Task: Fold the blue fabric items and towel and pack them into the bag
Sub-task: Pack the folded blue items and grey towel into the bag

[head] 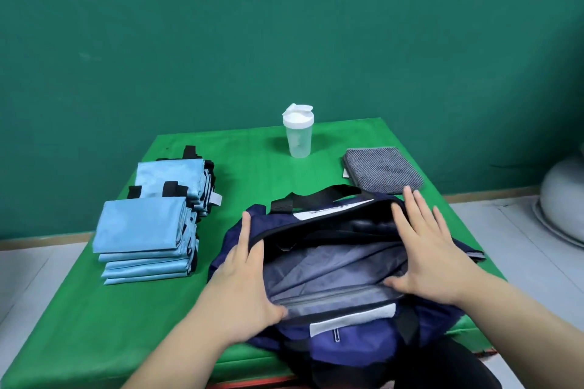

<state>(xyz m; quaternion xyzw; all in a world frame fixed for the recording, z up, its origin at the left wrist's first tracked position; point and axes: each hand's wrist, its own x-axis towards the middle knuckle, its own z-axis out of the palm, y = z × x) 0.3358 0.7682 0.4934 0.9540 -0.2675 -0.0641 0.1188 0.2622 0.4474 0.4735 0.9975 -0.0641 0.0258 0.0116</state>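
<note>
Left hand (243,281), right hand (426,249) spread the bag (357,341) (label (328,213) illegible).

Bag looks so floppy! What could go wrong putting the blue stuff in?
The bag is soft, and only the left hand and right hand spread its mouth; freeing one may let it sag shut. It sits at the near edge of the table, so it might slide off. The layered near blue stack could slip apart when lifted.
</note>
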